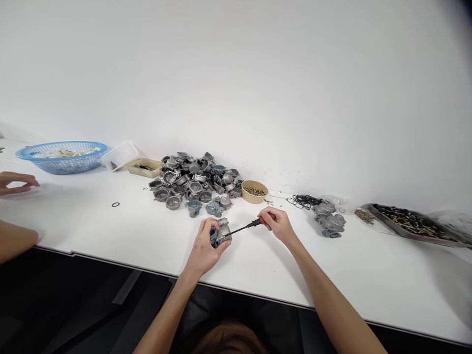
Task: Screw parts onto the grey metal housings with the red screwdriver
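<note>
Near the table's front edge, my left hand [205,248] is closed around a grey metal carburetor body [224,230]. My right hand [276,223] grips the handle of a screwdriver [253,223], black with a red part. Its thin shaft slants down to the left, and the tip meets the carburetor body beside my left thumb. Whether a screw sits at the tip is too small to tell. Just behind my hands lies a heap of grey metal bowl-shaped castings [195,186]. To its right stands a tan round tub [254,191] with many small brass-coloured pieces.
At the left are a blue basket [62,166], a clear plastic box [120,156], a yellowish tray [143,172] and another person's hand [16,182]. A black ring [115,204] lies nearby. Rightward are black rings [304,200], metal assemblies [332,222] and a dark tray [416,226] of small parts.
</note>
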### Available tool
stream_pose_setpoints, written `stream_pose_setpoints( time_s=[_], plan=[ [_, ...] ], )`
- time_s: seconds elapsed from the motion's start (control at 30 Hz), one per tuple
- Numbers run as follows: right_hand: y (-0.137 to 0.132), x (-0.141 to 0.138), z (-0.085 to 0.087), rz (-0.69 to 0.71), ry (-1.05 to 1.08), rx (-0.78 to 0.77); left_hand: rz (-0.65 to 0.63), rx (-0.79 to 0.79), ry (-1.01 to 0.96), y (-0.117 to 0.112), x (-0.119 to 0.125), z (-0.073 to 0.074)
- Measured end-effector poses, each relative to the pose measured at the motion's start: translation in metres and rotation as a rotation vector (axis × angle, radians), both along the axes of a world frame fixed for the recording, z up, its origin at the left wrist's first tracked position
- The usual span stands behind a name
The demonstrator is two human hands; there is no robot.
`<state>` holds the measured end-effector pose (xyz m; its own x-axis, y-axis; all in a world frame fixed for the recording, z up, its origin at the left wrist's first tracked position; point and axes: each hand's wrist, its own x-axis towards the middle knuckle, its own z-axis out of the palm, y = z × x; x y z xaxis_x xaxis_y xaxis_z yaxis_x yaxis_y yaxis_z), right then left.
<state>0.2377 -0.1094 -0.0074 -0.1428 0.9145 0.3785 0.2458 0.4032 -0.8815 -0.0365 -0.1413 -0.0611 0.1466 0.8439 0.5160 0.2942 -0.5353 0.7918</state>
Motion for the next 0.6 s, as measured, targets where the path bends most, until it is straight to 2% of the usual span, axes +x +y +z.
stream_pose_setpoints(
  time_s=[0.07, 0.13, 0.3, 0.47, 0.6],
  plan=[
    [-0.0003, 0.001, 0.0001, 0.11, 0.054, 0.058, 0.002, 0.001, 0.0, -0.0004, 0.0002, 0.0002],
    [-0.0005, 0.001, 0.0003, 0.152, 0.092, 0.06, 0.003, -0.012, 0.006, -0.0013, 0.0005, 0.0007],
    [-0.0015, -0.0016, -0.0002, -0.059, 0.003, 0.006, 0.001, -0.031, 0.017, -0.0025, 0.0007, 0.0013],
    [-0.0024, 0.0006, -0.0002, 0.11, 0.039, 0.072, 0.002, -0.023, 0.013, -0.0023, 0.0007, 0.0013],
    [-0.0028, -0.0022, -0.0002, -0.069, 0.006, 0.023, -0.01, -0.032, 0.015, -0.0027, 0.0006, 0.0018]
  ],
)
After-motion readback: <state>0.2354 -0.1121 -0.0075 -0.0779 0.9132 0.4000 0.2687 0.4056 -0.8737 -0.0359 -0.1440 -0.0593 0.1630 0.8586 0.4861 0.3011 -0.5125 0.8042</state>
